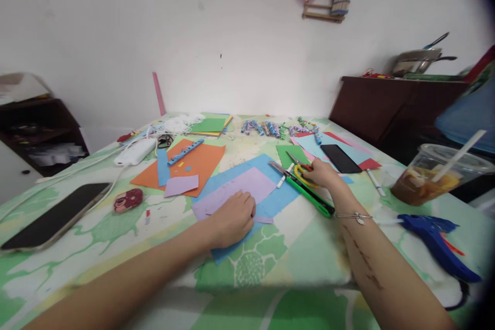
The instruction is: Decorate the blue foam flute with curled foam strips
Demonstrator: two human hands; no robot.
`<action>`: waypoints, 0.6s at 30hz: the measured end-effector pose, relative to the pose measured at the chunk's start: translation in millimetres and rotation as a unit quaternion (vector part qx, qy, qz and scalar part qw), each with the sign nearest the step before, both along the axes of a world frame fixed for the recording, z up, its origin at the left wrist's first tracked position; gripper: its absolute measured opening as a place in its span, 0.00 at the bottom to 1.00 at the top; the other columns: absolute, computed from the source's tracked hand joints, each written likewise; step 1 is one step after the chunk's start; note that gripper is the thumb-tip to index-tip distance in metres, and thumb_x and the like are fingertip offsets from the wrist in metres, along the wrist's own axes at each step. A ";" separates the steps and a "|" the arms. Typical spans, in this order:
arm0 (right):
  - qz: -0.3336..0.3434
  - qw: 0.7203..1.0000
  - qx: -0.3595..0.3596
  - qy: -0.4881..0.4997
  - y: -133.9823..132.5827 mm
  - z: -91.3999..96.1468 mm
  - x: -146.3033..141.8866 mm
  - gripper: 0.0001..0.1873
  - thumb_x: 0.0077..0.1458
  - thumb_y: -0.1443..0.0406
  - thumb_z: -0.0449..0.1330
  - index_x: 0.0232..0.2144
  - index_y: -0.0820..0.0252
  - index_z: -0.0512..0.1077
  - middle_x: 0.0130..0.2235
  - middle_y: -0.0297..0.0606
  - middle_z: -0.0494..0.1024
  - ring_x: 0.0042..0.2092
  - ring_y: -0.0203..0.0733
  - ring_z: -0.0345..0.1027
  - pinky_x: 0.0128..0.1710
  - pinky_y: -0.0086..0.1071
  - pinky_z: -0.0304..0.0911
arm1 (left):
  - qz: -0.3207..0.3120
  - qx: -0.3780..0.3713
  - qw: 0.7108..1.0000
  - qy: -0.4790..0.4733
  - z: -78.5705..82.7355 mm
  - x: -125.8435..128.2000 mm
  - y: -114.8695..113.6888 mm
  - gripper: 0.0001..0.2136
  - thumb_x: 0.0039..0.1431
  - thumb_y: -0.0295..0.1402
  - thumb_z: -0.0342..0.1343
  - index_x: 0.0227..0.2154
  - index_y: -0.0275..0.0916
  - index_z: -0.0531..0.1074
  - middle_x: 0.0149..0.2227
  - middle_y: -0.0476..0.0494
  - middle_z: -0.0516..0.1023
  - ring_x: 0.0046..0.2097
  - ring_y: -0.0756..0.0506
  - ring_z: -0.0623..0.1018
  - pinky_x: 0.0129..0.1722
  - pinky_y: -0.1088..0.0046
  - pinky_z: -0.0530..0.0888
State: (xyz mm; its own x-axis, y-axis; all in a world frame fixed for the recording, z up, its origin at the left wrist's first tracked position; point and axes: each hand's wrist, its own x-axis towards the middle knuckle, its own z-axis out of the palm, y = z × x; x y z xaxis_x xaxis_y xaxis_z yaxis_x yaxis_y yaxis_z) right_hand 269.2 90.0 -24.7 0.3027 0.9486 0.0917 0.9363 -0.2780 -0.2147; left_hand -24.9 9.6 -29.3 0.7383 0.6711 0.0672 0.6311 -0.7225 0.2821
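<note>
My left hand (231, 218) rests with curled fingers on a lilac paper sheet (247, 185) that lies on a blue sheet (280, 197). My right hand (323, 172) reaches forward and closes around the yellow handles of a pair of scissors (297, 166). A green utility knife (309, 195) and a white pen (285, 176) lie just beside that hand. A thin bracelet sits on my right wrist.
An orange sheet (201, 162), a small lilac piece (181, 184), phones (54, 216) (341, 158), a power bank (135, 151), rolled paper beads (270, 128), a blue glue gun (436, 240) and an iced drink cup (429, 172) lie on the green patterned table. A dark cabinet (386, 108) stands at right.
</note>
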 end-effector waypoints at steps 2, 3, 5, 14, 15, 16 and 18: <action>-0.005 1.000 0.028 0.009 -1.7 -2.8 1.2 0.19 0.45 0.60 0.62 0.38 0.65 0.67 0.35 0.48 0.76 0.36 0.48 0.71 0.25 0.29 0.55 | -0.019 -0.022 0.999 -0.026 3.8 -4.2 1.1 0.04 0.55 0.25 0.44 0.33 0.37 0.62 0.39 0.41 0.66 0.40 0.44 0.66 0.42 0.66 0.65; -0.009 0.999 0.046 0.014 -2.7 -3.7 1.4 0.21 0.45 0.59 0.61 0.40 0.66 0.66 0.34 0.48 0.76 0.35 0.48 0.70 0.25 0.30 0.55 | -0.033 -0.039 0.998 -0.034 6.0 -6.7 2.1 0.04 0.55 0.27 0.46 0.35 0.37 0.62 0.39 0.42 0.66 0.41 0.44 0.66 0.42 0.66 0.65; -0.018 0.995 0.090 0.026 -4.2 -3.6 1.3 0.22 0.47 0.59 0.60 0.42 0.67 0.64 0.33 0.48 0.75 0.34 0.49 0.70 0.26 0.31 0.56 | -0.065 -0.075 0.994 -0.039 9.6 -11.1 4.5 0.07 0.54 0.28 0.50 0.37 0.38 0.62 0.40 0.43 0.67 0.41 0.45 0.66 0.42 0.67 0.65; -0.049 0.933 0.341 0.102 -4.4 19.2 -7.1 0.29 0.47 0.57 0.58 0.49 0.64 0.58 0.41 0.47 0.71 0.39 0.48 0.66 0.40 0.41 0.60 | -0.096 -0.106 0.989 -0.031 11.5 -11.4 6.3 0.07 0.52 0.20 0.47 0.32 0.38 0.63 0.36 0.44 0.67 0.39 0.46 0.66 0.40 0.70 0.65; -0.048 0.924 0.360 0.116 -6.5 21.5 -10.2 0.30 0.46 0.56 0.59 0.49 0.63 0.59 0.39 0.44 0.71 0.38 0.47 0.66 0.40 0.41 0.61 | -0.102 -0.109 0.988 -0.035 12.5 -11.9 6.4 0.07 0.52 0.20 0.47 0.31 0.38 0.63 0.37 0.44 0.67 0.39 0.46 0.66 0.40 0.70 0.65; -0.042 0.916 0.377 0.132 -9.3 23.6 -14.2 0.31 0.46 0.55 0.59 0.50 0.61 0.59 0.38 0.42 0.72 0.36 0.45 0.66 0.40 0.41 0.61 | -0.103 -0.115 0.987 -0.040 13.7 -12.6 6.9 0.07 0.52 0.21 0.47 0.31 0.38 0.63 0.36 0.44 0.67 0.39 0.47 0.67 0.39 0.71 0.65; -0.011 0.899 0.404 0.169 -16.1 27.3 -25.0 0.32 0.46 0.57 0.60 0.53 0.57 0.59 0.36 0.39 0.72 0.33 0.43 0.66 0.38 0.40 0.62 | -0.090 -0.136 0.985 -0.062 15.9 -14.2 9.4 0.06 0.53 0.22 0.47 0.31 0.38 0.65 0.34 0.46 0.68 0.36 0.48 0.67 0.36 0.72 0.65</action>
State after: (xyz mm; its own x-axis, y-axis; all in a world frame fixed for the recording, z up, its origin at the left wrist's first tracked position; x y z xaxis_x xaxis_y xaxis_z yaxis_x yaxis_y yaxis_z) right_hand 244.2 73.8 2.6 0.4609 0.6071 0.6472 0.7754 0.0792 -0.6265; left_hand -39.1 19.0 -13.4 0.8439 0.5366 -0.0003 0.4490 -0.7058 0.5479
